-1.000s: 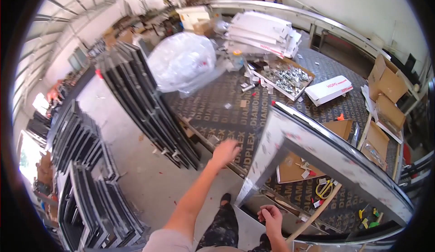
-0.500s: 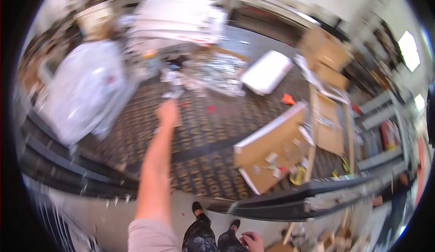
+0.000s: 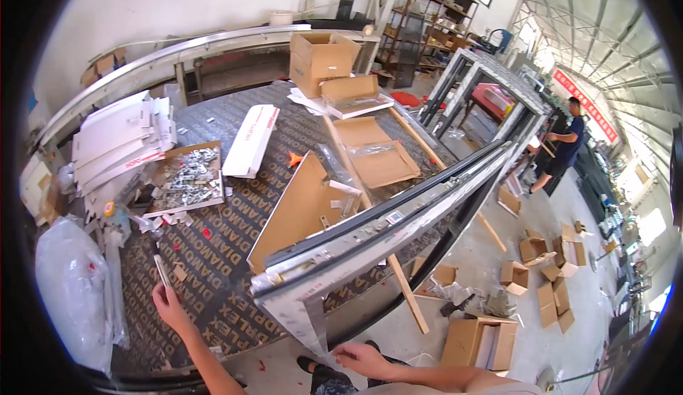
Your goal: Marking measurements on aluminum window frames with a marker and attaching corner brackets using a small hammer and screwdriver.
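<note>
A slim, pale pen-like tool (image 3: 162,270) with a dark upper end is held in my left hand (image 3: 168,304), over the patterned black board (image 3: 213,267) on the table. My right hand (image 3: 359,359) is lower and nearer my body, fingers bent together beside the corner of a long metal frame (image 3: 306,317). Whether those fingers grip the frame's clear film or nothing is unclear. Left of my left hand lies a large bundle in clear plastic (image 3: 71,288). Beyond it are a shallow carton of small metal fittings (image 3: 188,178) and scattered red and white bits.
Flat white boxes (image 3: 117,142), a long white box (image 3: 250,141) and an open brown carton (image 3: 320,64) occupy the far side. The frame juts over the table's right edge. Cartons (image 3: 480,342) and wooden strips (image 3: 407,292) lie at right. A person (image 3: 567,142) stands farther off.
The view has swung right, bringing the metal frame and floor cartons into fuller sight. My left hand is now nearer and shows the pen-like tool; my right hand has risen to the frame's corner.
</note>
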`<action>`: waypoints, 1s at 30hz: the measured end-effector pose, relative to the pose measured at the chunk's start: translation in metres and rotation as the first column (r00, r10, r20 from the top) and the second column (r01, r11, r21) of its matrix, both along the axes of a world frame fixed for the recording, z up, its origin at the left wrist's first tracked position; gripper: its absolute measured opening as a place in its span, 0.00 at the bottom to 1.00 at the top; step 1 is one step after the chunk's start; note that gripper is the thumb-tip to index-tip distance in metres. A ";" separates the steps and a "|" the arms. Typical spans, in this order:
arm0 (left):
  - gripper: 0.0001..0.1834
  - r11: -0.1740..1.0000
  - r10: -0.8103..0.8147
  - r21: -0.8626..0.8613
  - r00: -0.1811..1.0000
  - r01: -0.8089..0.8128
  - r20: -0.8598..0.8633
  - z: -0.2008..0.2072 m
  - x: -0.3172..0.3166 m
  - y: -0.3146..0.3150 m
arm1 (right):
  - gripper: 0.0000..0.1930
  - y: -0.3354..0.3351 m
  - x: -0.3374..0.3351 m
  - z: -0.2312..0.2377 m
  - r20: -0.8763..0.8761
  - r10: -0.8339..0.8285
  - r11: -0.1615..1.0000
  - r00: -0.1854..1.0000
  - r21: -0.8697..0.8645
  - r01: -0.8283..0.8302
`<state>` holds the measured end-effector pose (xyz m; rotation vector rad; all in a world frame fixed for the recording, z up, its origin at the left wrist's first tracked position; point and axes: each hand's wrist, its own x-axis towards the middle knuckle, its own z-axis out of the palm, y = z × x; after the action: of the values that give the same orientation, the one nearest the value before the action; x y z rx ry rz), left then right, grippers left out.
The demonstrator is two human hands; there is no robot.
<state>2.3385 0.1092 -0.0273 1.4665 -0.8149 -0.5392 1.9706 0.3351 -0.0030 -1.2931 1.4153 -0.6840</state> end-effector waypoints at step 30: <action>0.13 0.380 -0.847 0.424 0.125 0.822 0.517 0.205 -0.366 0.249 | 0.05 -0.012 -0.239 0.184 0.250 0.493 0.837 0.833 -0.397 -0.377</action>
<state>1.9723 0.3587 0.1777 1.0529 -2.3617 -0.8570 1.7317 0.3235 0.1815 -1.6051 0.6886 -0.8006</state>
